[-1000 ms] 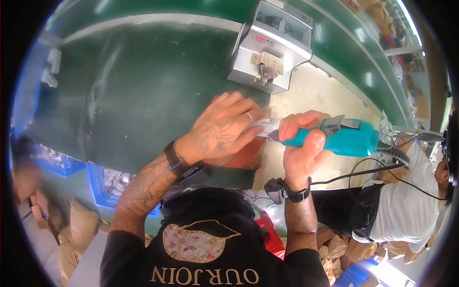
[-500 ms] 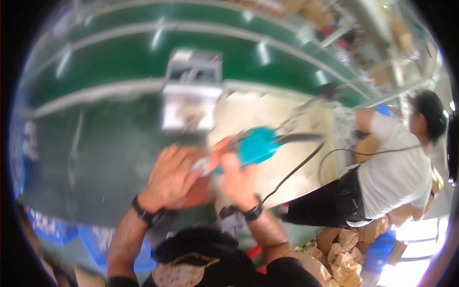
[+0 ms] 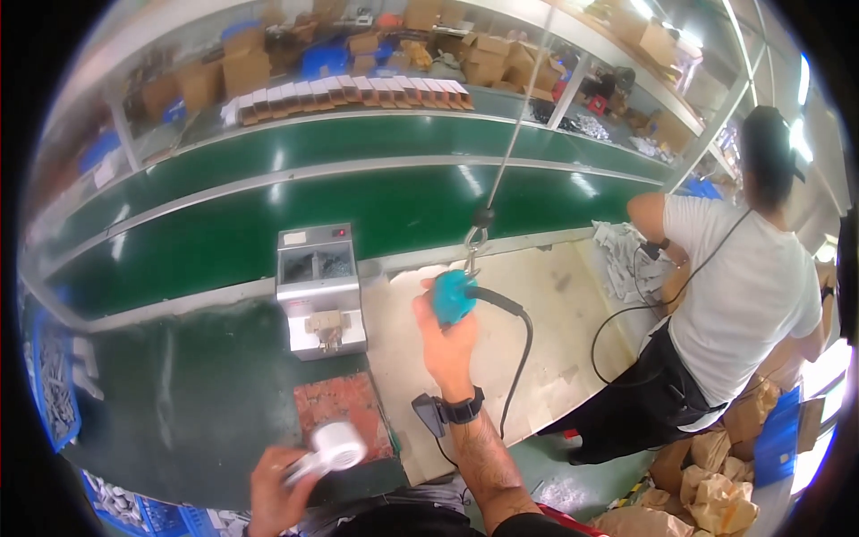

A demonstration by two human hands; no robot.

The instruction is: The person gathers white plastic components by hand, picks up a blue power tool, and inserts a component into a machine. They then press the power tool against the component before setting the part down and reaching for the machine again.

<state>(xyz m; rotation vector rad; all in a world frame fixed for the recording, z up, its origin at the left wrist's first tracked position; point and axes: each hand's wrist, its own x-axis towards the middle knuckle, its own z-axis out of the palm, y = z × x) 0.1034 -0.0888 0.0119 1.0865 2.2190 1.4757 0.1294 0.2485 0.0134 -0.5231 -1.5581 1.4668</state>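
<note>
One white round-headed part [image 3: 337, 445] is held in the left grip [image 3: 276, 495], one teal tool [image 3: 454, 298] in the right grip [image 3: 450, 354], near one machine [image 3: 318, 297] bearing one small white label [image 3: 294, 238].

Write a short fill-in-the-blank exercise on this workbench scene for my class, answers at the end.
1. The teal tool is in the person's ____ hand.
2. The part in the left hand is coloured ____.
3. In the picture, the silver machine is to the ____ of the tool.
4. The nearby co-worker's trousers are ____.

Missing words: right; white; left; black.
</note>
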